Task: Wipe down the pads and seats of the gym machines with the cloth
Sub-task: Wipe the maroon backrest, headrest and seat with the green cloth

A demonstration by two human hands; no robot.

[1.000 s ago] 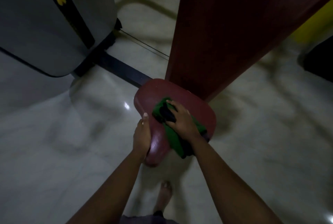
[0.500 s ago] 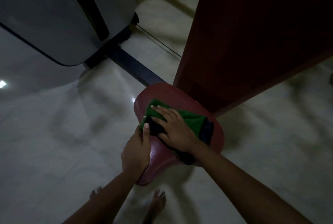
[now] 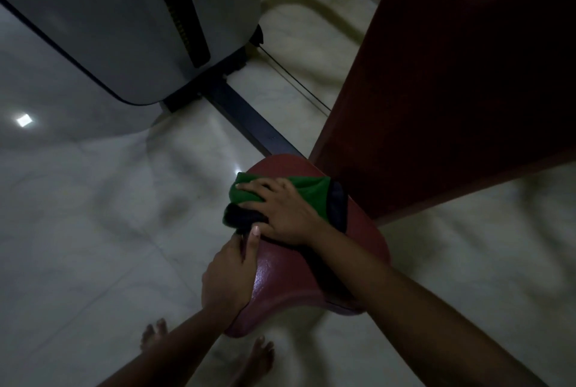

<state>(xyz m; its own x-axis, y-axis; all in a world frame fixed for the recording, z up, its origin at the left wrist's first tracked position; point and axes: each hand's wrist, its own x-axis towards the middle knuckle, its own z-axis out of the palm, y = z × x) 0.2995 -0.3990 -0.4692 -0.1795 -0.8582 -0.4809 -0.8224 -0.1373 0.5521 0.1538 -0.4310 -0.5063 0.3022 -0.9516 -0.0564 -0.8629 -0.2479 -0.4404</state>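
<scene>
The seat (image 3: 293, 280) is mid-wipe: the right hand (image 3: 282, 212), spread flat, presses the green cloth (image 3: 307, 192) on its far end while the left hand (image 3: 229, 274) grips its side edge. The back pad (image 3: 452, 90) likely remains to be wiped

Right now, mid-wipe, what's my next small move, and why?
Probably draw the cloth back toward you: the right hand presses it flat on the far end of the seat, the near part lies bare, and the left hand steadies the edge.
</scene>
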